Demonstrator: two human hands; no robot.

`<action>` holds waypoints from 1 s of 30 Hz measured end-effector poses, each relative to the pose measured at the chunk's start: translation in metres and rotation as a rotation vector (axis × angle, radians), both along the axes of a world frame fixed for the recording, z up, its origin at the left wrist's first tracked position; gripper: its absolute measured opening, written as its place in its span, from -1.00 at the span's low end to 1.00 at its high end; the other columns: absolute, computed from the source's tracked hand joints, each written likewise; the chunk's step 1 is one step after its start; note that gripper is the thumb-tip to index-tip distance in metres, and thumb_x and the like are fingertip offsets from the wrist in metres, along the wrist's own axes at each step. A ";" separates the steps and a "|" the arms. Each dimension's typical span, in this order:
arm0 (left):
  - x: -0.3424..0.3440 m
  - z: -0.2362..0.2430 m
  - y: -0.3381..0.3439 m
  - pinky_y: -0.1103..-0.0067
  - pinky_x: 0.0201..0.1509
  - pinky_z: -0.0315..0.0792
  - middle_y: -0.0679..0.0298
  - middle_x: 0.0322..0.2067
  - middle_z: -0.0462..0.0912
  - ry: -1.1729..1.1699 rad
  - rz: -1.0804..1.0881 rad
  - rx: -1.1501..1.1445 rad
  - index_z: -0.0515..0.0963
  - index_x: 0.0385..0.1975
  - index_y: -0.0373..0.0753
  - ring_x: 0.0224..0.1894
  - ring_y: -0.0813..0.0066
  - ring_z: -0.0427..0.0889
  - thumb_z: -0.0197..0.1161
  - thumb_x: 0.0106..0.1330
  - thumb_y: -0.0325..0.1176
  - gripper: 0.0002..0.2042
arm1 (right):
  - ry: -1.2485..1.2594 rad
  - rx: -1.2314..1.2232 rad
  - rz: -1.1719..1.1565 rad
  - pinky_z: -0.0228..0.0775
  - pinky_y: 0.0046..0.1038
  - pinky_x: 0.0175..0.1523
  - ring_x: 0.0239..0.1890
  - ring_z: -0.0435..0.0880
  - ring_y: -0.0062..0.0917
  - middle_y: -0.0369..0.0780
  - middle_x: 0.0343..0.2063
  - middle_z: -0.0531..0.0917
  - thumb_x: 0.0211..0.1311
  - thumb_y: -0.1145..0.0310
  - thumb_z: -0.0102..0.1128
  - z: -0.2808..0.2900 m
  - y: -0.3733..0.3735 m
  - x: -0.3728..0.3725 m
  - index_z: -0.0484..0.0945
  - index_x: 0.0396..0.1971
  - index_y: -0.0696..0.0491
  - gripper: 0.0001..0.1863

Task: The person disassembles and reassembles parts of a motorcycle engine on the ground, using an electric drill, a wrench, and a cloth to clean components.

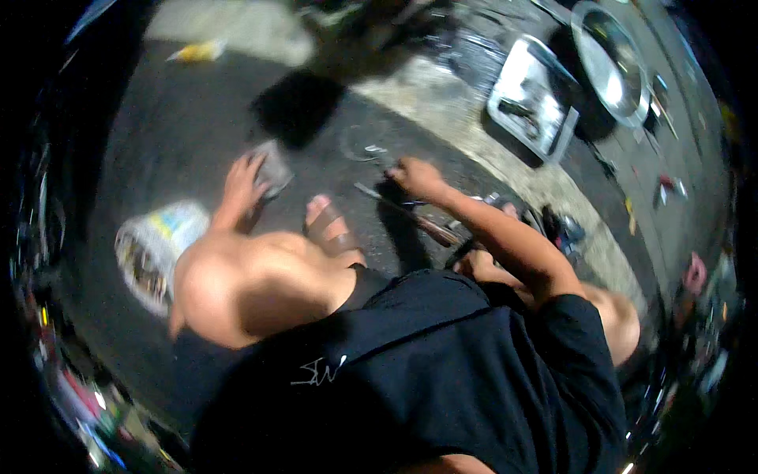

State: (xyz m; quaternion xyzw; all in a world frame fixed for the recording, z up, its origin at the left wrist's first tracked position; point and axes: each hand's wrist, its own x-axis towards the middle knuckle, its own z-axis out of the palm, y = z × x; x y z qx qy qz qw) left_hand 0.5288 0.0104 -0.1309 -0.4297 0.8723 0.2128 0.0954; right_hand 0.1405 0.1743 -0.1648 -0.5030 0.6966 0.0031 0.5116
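Note:
My left hand (243, 183) is closed on a grey, crumpled piece that looks like a rag (273, 167), low over the dark ground beside my sandalled foot (330, 225). My right hand (416, 178) has its fingers curled together around something small and dark. Blur hides what that is. Shiny thin curved bits (373, 150) lie just left of those fingers. Below the right hand, a slim tool with a brown handle (438, 230) lies slantwise on the ground, its metal end pointing toward the upper left.
A whitish bucket (185, 213) with things inside stands left of my knee. At the upper right are a metal tray (570, 136) holding dark parts and a round metal basin (580, 31). A pale concrete strip (462, 142) crosses the ground. A yellow scrap (199, 52) lies far left.

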 end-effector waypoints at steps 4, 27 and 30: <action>-0.001 -0.034 0.016 0.31 0.10 0.37 0.01 -0.06 0.56 0.334 0.402 -0.158 0.55 -0.05 -0.20 -0.01 0.03 0.51 0.10 0.24 -0.44 -0.72 | 0.106 -0.242 0.485 0.37 -0.17 0.11 0.05 0.51 -0.11 0.01 -0.05 0.52 0.30 0.03 0.06 0.048 -0.009 -0.070 0.47 0.05 0.06 -0.53; -0.180 0.167 -0.063 0.33 0.06 0.44 0.01 -0.05 0.60 -0.239 -0.302 0.236 0.53 -0.01 -0.30 -0.01 0.04 0.57 0.21 0.26 -0.15 -0.59 | 0.332 0.517 -0.941 0.40 -0.24 -0.10 -0.19 0.62 -0.19 -0.02 -0.26 0.63 0.13 -0.01 0.18 0.058 0.480 -0.246 0.50 -0.16 0.21 -0.46; -0.263 0.091 -0.013 0.29 0.08 0.42 0.05 -0.02 0.58 -0.337 -0.595 0.238 0.54 -0.01 -0.23 0.02 0.03 0.54 0.22 0.26 -0.13 -0.61 | 0.303 0.500 -1.056 0.40 -0.25 -0.09 -0.18 0.62 -0.20 -0.02 -0.25 0.63 0.10 -0.05 0.21 0.056 0.500 -0.228 0.50 -0.15 0.22 -0.42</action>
